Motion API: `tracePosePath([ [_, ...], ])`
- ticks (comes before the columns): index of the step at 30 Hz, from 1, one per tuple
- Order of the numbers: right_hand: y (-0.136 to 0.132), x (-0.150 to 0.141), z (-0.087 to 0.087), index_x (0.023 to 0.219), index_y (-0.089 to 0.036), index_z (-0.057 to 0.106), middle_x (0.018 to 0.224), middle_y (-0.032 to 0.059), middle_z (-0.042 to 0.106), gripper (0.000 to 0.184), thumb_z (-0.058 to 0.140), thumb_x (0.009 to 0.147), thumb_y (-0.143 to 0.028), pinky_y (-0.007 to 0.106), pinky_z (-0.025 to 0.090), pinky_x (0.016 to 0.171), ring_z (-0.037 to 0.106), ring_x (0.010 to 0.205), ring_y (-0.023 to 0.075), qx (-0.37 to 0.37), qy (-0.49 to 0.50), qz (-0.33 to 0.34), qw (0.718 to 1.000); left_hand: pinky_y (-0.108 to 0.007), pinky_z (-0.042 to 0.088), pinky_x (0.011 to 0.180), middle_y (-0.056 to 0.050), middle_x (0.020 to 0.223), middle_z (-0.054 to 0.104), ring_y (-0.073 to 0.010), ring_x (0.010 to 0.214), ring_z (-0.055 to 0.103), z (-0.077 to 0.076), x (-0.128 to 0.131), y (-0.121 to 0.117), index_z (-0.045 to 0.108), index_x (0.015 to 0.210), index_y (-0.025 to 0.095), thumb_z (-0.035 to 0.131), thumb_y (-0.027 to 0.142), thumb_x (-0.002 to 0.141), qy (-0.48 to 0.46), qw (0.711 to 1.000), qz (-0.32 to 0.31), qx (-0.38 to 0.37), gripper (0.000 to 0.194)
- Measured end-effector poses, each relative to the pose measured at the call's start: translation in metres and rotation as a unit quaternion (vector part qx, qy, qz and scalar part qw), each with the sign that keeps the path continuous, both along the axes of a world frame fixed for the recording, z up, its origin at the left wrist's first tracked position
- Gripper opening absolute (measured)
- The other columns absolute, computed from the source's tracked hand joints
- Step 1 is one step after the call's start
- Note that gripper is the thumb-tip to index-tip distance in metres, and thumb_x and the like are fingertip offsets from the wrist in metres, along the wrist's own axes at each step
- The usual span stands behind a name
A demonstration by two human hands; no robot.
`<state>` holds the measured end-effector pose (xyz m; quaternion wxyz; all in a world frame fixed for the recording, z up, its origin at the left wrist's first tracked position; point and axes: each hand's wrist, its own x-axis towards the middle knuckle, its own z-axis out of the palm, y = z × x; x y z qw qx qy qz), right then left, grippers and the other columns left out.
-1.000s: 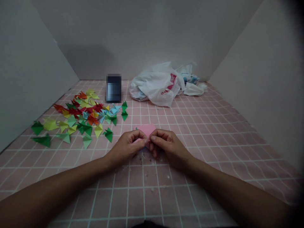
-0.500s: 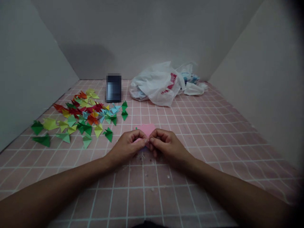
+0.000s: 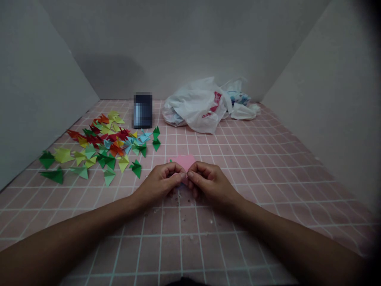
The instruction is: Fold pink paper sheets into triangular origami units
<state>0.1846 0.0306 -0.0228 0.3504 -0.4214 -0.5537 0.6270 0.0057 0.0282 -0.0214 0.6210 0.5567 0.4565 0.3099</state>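
A small pink sheet of paper (image 3: 183,161) lies low over the pink tiled floor (image 3: 190,238) in the middle of the view. My left hand (image 3: 160,183) pinches its near left edge with thumb and fingertips. My right hand (image 3: 208,181) pinches the near right edge the same way, and the two thumbs almost touch. The part of the paper under my fingers is hidden. A tiny green tip (image 3: 170,161) shows at the paper's far left corner.
Several folded paper pieces (image 3: 98,147) in green, yellow, red, orange and blue are scattered on the floor to the left. A dark blurred box (image 3: 143,110) stands at the back. White plastic bags (image 3: 202,104) lie at the back right. Grey walls close in left, right and behind.
Both hands have stayed on the pink paper; the fingers have drawn slightly closer together at its near edge. Nothing else has moved.
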Motion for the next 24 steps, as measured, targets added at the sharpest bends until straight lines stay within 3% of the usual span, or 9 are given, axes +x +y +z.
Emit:
tracePosePath([
  [3,0.0004,0.0011,0.0015,0.068,-0.019,0.053,0.052,-0.0044,0.053,0.024,0.059,0.087,-0.032,0.021,0.035,0.043,0.049,0.043,0.0077,0.020,-0.019,-0.005,1.000,-0.019,0.038,0.046,0.003,0.067,0.055,-0.0071,0.050,0.050,-0.0012,0.0002,0.0006,0.056,0.081,0.016,0.064,0.041,0.084,-0.032,0.999,0.016,-0.014,0.026],
  [7,0.0023,0.0028,-0.0049,0.070,-0.018,0.055,0.058,-0.0026,0.056,0.032,0.054,0.092,-0.042,0.021,0.039,0.043,0.051,0.043,0.0078,-0.005,0.015,0.008,1.000,-0.018,0.037,0.045,0.004,0.065,0.055,-0.0065,0.047,0.050,-0.0025,0.0012,0.0009,0.054,0.079,0.017,0.065,0.039,0.083,-0.035,0.998,0.042,-0.015,0.025],
  [10,0.0023,0.0030,-0.0082,0.073,-0.018,0.055,0.057,-0.0032,0.056,0.034,0.055,0.092,-0.047,0.021,0.039,0.042,0.050,0.042,0.0076,-0.009,0.025,0.013,1.000,-0.018,0.038,0.045,0.004,0.065,0.055,-0.0064,0.048,0.050,-0.0016,0.0018,0.0005,0.055,0.080,0.016,0.064,0.038,0.084,-0.030,0.999,0.038,-0.012,0.024],
  [13,0.0015,0.0024,-0.0063,0.070,-0.019,0.054,0.053,-0.0049,0.053,0.030,0.061,0.088,-0.042,0.019,0.037,0.040,0.049,0.041,0.0074,-0.009,0.003,0.016,1.000,-0.018,0.038,0.046,0.003,0.067,0.057,-0.0062,0.049,0.050,-0.0006,0.0018,0.0000,0.056,0.081,0.015,0.064,0.039,0.085,-0.029,0.999,0.026,-0.010,0.025],
  [17,0.0024,0.0023,-0.0037,0.069,-0.018,0.055,0.055,-0.0028,0.057,0.029,0.058,0.090,-0.038,0.020,0.039,0.041,0.052,0.042,0.0078,-0.008,0.000,0.007,1.000,-0.019,0.040,0.047,0.003,0.069,0.059,-0.0071,0.050,0.053,-0.0023,0.0007,0.0007,0.057,0.089,0.016,0.065,0.038,0.084,-0.048,0.998,0.026,-0.014,0.024],
  [24,0.0042,0.0032,-0.0082,0.076,-0.018,0.058,0.054,-0.0030,0.058,0.035,0.054,0.093,-0.049,0.019,0.038,0.036,0.051,0.037,0.0078,-0.057,0.056,-0.012,0.997,-0.020,0.040,0.048,0.005,0.065,0.056,-0.0075,0.049,0.053,-0.0049,-0.0003,0.0021,0.055,0.098,0.018,0.065,0.035,0.085,-0.075,0.996,0.044,0.007,0.023],
])
